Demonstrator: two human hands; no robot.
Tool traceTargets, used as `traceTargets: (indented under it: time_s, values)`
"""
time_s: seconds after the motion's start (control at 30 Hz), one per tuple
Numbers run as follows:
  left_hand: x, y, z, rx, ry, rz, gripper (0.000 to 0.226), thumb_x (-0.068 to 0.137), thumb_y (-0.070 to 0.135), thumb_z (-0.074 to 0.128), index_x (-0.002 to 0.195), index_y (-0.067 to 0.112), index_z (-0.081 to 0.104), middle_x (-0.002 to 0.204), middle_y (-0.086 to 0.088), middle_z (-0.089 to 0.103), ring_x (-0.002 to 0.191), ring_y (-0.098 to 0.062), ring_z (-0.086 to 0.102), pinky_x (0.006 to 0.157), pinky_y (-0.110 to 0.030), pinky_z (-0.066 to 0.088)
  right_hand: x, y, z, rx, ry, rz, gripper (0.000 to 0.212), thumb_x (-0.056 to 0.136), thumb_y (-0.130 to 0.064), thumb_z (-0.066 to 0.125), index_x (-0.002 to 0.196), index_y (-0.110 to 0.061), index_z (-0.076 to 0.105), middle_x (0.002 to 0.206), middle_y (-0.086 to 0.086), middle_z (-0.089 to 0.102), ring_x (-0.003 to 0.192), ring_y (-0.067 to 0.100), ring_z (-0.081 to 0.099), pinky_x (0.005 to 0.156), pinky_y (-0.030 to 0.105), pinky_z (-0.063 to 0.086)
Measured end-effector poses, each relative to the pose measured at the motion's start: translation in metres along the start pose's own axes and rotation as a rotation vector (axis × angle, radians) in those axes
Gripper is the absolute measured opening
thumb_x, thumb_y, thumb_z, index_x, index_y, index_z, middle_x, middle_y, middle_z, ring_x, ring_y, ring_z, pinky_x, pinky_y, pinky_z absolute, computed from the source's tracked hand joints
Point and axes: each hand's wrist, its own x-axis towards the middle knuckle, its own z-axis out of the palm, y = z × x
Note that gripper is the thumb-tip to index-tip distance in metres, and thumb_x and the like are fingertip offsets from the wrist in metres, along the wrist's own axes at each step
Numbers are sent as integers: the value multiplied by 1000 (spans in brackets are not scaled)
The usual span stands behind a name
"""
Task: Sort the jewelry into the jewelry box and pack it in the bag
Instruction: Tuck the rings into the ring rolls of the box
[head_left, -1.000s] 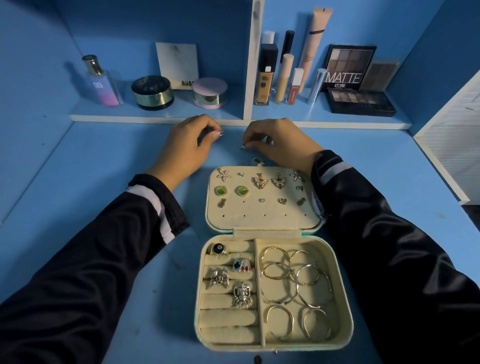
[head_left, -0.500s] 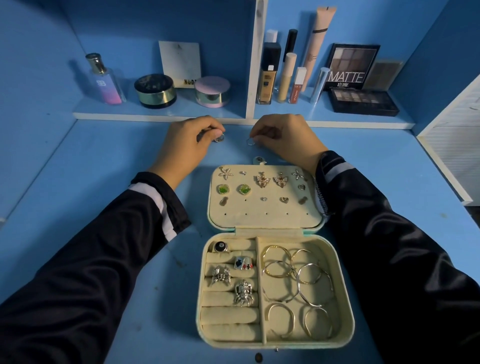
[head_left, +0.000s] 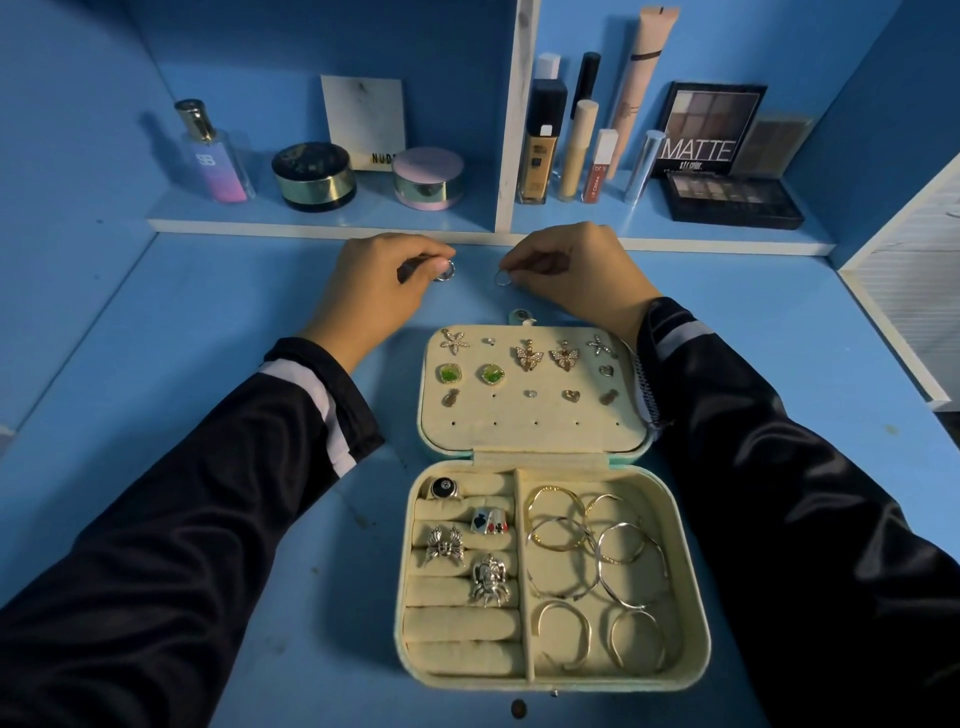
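Observation:
An open cream jewelry box lies on the blue table. Its lid panel carries several stud earrings. The lower tray holds several rings in the left rolls and several hoops in the right compartment. Beyond the lid, my left hand pinches a small silver ring at its fingertips. My right hand pinches another small silver hoop just above the table. The two hands are a short gap apart. No bag is in view.
A shelf behind the hands holds a perfume bottle, two round jars, tubes of makeup and eyeshadow palettes. A white divider splits the shelf. A white panel borders the table at right.
Both hands have shifted slightly away from me toward the shelf edge, each still pinching its small ring. The box has not moved.

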Motion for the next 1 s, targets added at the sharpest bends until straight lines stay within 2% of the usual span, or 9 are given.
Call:
traceTargets:
  time_s: [0.17,0.4,0.53,0.63,0.7,0.77,0.83,0.9,1.0]
  values:
    - [0,0,-1,1,-11,16,20,93,12,64,111,9,73,101,-1,74,89,-8,68,84,-10,49,0,0,0,6,3,3,15,85,-9,72,99,-13,76,93,0,72,81,8,65,82,12,50]
    - [-3,3,-3,-62,-32,-38,17,92,9,66,108,9,73,97,0,73,88,0,65,83,-8,47,-1,0,-1,41,4,23,11,84,-10,73,95,-12,75,88,1,72,72,-3,61,75,7,46]
    - [-9,7,-9,-88,-9,-57,14,93,9,63,104,9,72,96,3,72,85,7,62,80,-6,44,-5,-6,-5,66,21,34,9,84,-14,74,93,-11,75,80,-5,69,66,-7,57,71,7,45]
    - [-16,10,-13,-109,18,-82,12,93,10,63,102,11,71,97,4,71,86,7,62,81,-10,46,-12,-9,-10,100,66,37,7,84,-15,74,90,-12,75,68,-8,61,59,1,49,67,12,43]
    - [-22,12,-15,-152,39,-103,11,93,11,64,100,14,70,98,3,71,89,1,65,84,-17,49,-19,-11,-14,125,113,39,6,83,-12,74,89,-10,74,64,3,58,58,13,47,65,23,44]
    - [-31,18,-16,-199,57,-124,10,93,12,64,99,17,70,97,4,72,93,-9,68,84,-20,49,-27,-15,-19,153,157,37,6,84,-11,73,89,-9,74,69,21,61,64,33,55,68,37,50]
    - [-41,25,-19,-240,76,-134,10,92,12,65,99,19,69,97,5,72,94,-13,68,84,-21,50,-38,-21,-22,192,185,41,5,85,-9,71,90,-8,73,78,27,65,73,33,64,75,41,54]
    - [-52,33,-22,-290,96,-139,11,92,12,65,98,21,69,97,7,71,94,-15,68,87,-26,51,-50,-29,-24,226,205,54,6,86,-6,69,91,-8,72,82,23,69,77,28,67,78,42,55]
    - [-70,46,-27,-357,121,-144,13,92,10,65,99,21,69,98,9,71,94,-16,68,88,-25,52,-71,-40,-26,287,236,71,6,86,-4,69,92,-6,71,82,16,70,78,33,66,79,44,55]
